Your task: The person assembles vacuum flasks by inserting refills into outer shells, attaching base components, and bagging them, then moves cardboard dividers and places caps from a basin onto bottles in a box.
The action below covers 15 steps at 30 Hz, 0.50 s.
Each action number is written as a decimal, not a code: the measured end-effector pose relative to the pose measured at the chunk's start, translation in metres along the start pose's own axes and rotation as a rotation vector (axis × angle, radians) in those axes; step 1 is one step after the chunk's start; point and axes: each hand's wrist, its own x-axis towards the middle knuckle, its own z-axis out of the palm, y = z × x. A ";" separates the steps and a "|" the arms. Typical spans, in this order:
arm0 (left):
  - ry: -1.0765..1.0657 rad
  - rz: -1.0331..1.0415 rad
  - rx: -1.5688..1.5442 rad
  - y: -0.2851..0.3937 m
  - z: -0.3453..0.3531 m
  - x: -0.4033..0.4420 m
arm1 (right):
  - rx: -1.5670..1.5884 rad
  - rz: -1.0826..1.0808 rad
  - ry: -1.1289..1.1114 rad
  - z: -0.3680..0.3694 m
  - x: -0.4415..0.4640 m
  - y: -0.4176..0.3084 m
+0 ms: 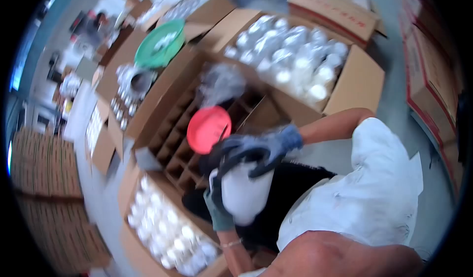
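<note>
The left forearm rises from the lower edge, a band at its wrist, and the gloved left hand (219,209) is set against the near lower side of a white container (246,193); its fingers are mostly hidden, so I cannot tell how far they close. The right arm reaches in from the right with its elbow bent, and the gloved right hand (251,153) lies palm down, fingers curled over the container's upper end, gripping it. The container is in front of the body, above the dark-clothed lap. Just beyond the hands is a red basin (203,138), over a carton with dividers (157,107). White bottles (165,223) fill a box alongside, and wrapped bottles (290,55) another. Farther off sits a green basin (148,53).
</note>
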 end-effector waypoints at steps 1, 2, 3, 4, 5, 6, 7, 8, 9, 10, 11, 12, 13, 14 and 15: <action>0.041 -0.022 -0.020 0.017 0.006 -0.007 | 0.056 0.047 0.084 0.011 -0.007 0.018; 0.125 0.164 0.296 0.016 -0.001 -0.003 | 0.456 0.528 0.385 0.035 -0.029 0.027; 0.154 0.496 0.478 0.011 0.001 0.005 | 0.693 0.641 0.557 0.046 -0.042 0.058; 0.100 0.823 0.909 0.035 0.015 0.002 | 1.000 0.705 0.567 0.049 -0.053 0.068; 0.043 0.793 1.015 0.051 0.023 0.000 | 0.957 0.667 0.556 0.049 -0.058 0.073; 0.038 0.842 0.998 0.053 0.022 0.007 | 0.913 0.629 0.547 0.049 -0.063 0.080; 0.016 0.876 0.986 0.052 0.018 0.007 | 0.713 0.610 0.497 0.054 -0.066 0.085; -0.009 0.850 0.892 0.050 0.013 0.011 | 0.510 0.593 0.456 0.055 -0.061 0.083; -0.034 0.836 0.797 0.045 0.006 0.017 | 0.270 0.546 0.388 0.051 -0.060 0.081; 0.027 0.777 0.704 0.033 -0.001 0.018 | 0.036 0.499 0.319 0.044 -0.054 0.073; 0.106 0.578 0.526 0.023 -0.010 0.014 | 0.221 0.522 0.354 0.040 -0.041 0.062; 0.100 0.371 0.462 0.027 -0.018 0.012 | 0.405 0.543 0.398 0.035 -0.029 0.051; 0.098 0.172 0.390 0.033 -0.028 0.013 | 0.205 0.419 0.344 0.025 -0.015 0.035; -0.001 0.346 0.726 0.027 -0.037 0.017 | 0.194 0.371 0.277 0.020 -0.008 0.029; 0.092 0.288 0.569 0.020 -0.038 0.017 | 0.183 0.322 0.209 0.017 -0.002 0.025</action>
